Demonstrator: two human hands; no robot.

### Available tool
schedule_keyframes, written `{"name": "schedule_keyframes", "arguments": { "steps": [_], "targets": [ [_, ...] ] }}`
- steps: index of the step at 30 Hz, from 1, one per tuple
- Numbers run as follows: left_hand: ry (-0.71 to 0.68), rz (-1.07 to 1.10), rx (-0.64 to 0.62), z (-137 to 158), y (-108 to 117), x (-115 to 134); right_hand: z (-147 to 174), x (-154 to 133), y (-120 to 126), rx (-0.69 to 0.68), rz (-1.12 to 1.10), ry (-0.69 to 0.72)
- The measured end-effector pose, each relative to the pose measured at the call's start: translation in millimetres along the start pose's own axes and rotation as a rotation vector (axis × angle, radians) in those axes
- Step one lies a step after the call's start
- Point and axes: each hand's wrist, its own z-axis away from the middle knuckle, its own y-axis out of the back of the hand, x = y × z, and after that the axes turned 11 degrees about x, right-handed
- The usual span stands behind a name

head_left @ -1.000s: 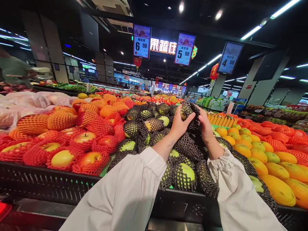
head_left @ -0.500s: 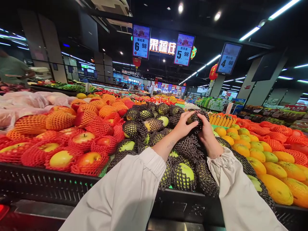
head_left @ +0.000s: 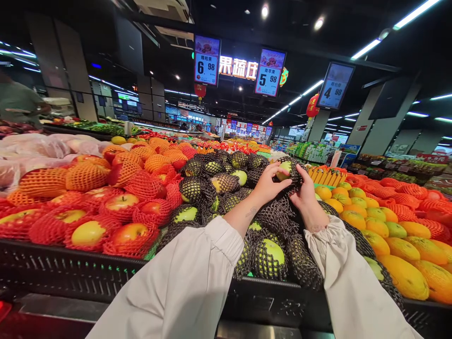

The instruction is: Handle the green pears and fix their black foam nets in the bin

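Note:
A green apple point(head_left: 284, 170) in a black foam net sits between my two hands at the back of the netted pile. My left hand point(head_left: 270, 183) grips it from the left, thumb below and fingers curled over the top. From the right side, my right hand point(head_left: 306, 192) holds the same apple and its net, fingers bent around it. Bare green skin shows at the top where the net gapes. Beneath my wrists lie several more netted green apples point(head_left: 270, 256), some wrapped almost fully in black mesh.
Red-netted apples point(head_left: 88, 233) fill the left of the black crate point(head_left: 106, 278), with orange-netted fruit point(head_left: 93, 175) behind them. Oranges point(head_left: 402, 273) lie on the right, beside red-netted fruit point(head_left: 406, 195). Price screens point(head_left: 270, 73) hang overhead. A person point(head_left: 19, 101) stands far left.
The apple's green skin is now exposed between my hands, where dark net and fingers covered it before. My right hand has shifted slightly right, and my fingertips have moved apart.

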Motion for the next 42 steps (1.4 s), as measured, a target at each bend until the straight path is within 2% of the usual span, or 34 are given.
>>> {"name": "schedule_keyframes", "arguments": {
  "steps": [6, 12, 20, 28, 33, 35, 36, 38, 39, 41, 42],
  "targets": [
    [-0.022, -0.158, -0.034, 5.9, -0.1, 12.4, 3.1, -0.6, -1.9, 0.008, -0.046, -0.033],
    [-0.058, -0.153, 0.007, 7.0, 0.0, 16.0, -0.2, 2.1, 1.9, -0.023, -0.003, -0.036],
    [-0.085, -0.346, -0.11, 8.9, 0.1, 12.0, -4.2, 5.4, 2.4, 0.021, -0.005, 0.037],
    [-0.172, -0.395, 0.042, 7.4, 1.2, 13.3, 8.5, 12.7, -1.7, -0.087, 0.139, 0.228],
    [-0.244, -0.449, 0.132, 10.6, -2.3, 18.5, 13.0, -4.4, -7.9, 0.071, 0.043, 0.345],
    [-0.205, -0.475, 0.054, 12.4, -2.4, 18.2, 11.6, -23.7, -4.2, 0.088, -0.03, 0.365],
    [-0.17, -0.51, -0.037, 13.6, -2.0, 17.6, 9.5, -35.4, -0.1, 0.071, -0.06, 0.386],
    [-0.085, -0.623, -0.312, 16.1, -0.5, 16.0, 1.9, -59.3, 12.5, 0.059, -0.091, 0.469],
    [-0.049, -0.69, -0.468, 17.2, 0.5, 15.1, -3.6, -70.1, 20.7, 0.102, -0.071, 0.513],
    [-0.009, -0.809, -0.71, 18.8, 2.3, 13.4, -16.7, -85.5, 39.6, 0.32, 0.048, 0.591],
    [-0.003, -0.847, -0.773, 19.2, 3.2, 12.8, -23.5, -89.5, 49.7, 0.468, 0.125, 0.622]
  ]
}}
